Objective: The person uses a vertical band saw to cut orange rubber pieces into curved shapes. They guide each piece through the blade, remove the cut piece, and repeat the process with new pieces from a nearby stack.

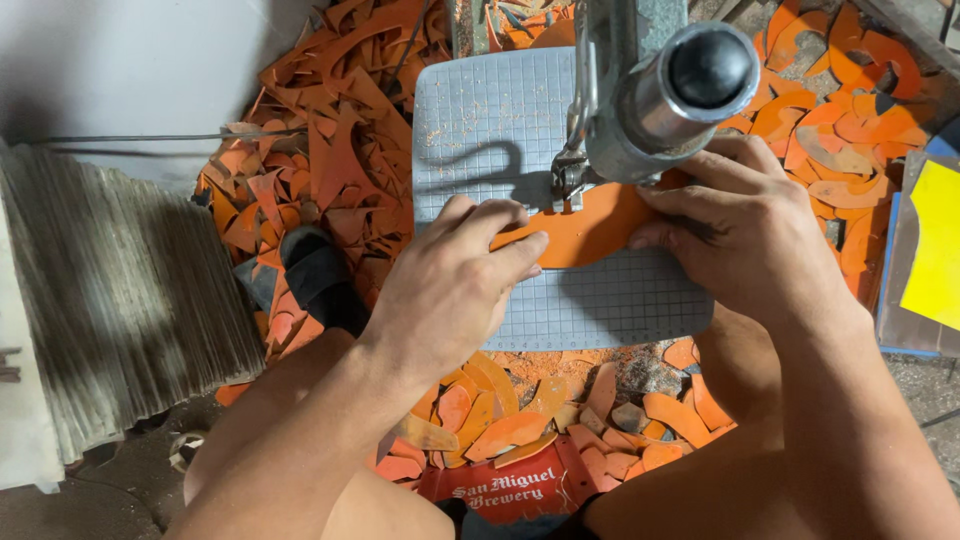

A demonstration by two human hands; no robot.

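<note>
An orange flat piece (590,228) lies on the grey gridded saw table (480,120), under the blade clamp (570,175) of a scroll saw. My left hand (455,280) presses its fingertips on the left end of the piece. On the right end rests my right hand (745,225), fingers flat. The saw's metal arm with a black knob (690,85) hangs over the piece and hides part of it.
Orange offcuts (320,150) litter the floor all around the table. A stack of grey sheets (120,290) stands at the left. A black sandal (320,275) is on my left foot. A yellow sheet (935,245) lies at the right edge. A red crate (505,490) sits below.
</note>
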